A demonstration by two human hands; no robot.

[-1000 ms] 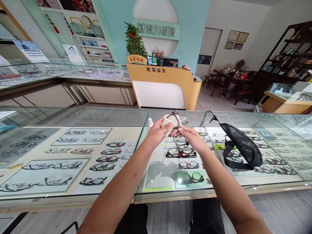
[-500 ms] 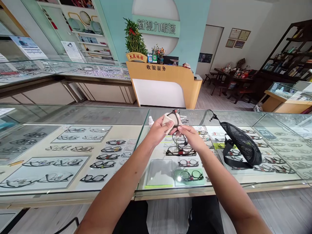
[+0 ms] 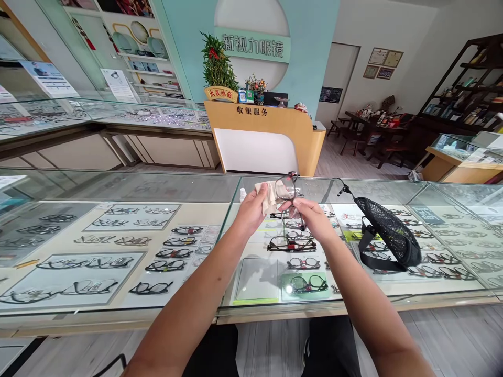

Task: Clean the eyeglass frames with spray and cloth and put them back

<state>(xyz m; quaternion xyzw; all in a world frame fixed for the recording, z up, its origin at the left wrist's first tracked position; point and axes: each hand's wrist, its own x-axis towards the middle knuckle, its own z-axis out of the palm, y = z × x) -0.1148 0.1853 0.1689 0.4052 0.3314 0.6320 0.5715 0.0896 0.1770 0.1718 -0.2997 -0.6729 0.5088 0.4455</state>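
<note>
My left hand [image 3: 252,210] is closed on a cream cleaning cloth [image 3: 269,198], which hangs loosely from the fingers. Just right of it, my right hand [image 3: 311,215] pinches a pair of dark-framed eyeglasses [image 3: 291,201] near the bridge. The eyeglasses are held upright on end above the glass counter, one lens above the other. The upper lens is close to the cloth; whether they touch I cannot tell. Behind my left hand stands a small white bottle [image 3: 242,194], partly hidden.
Under the glass top of the display counter [image 3: 188,309] lie several rows of eyeglasses. A black mesh bag [image 3: 389,230] with a strap rests on the glass at the right. Beyond the counter stands a wooden cashier desk [image 3: 267,118] with a plant [image 3: 218,63].
The cloth was wrapped around the upper lens; now my left hand has drawn it off to the left, and the lens is exposed. My right hand has shifted slightly right with the eyeglasses.
</note>
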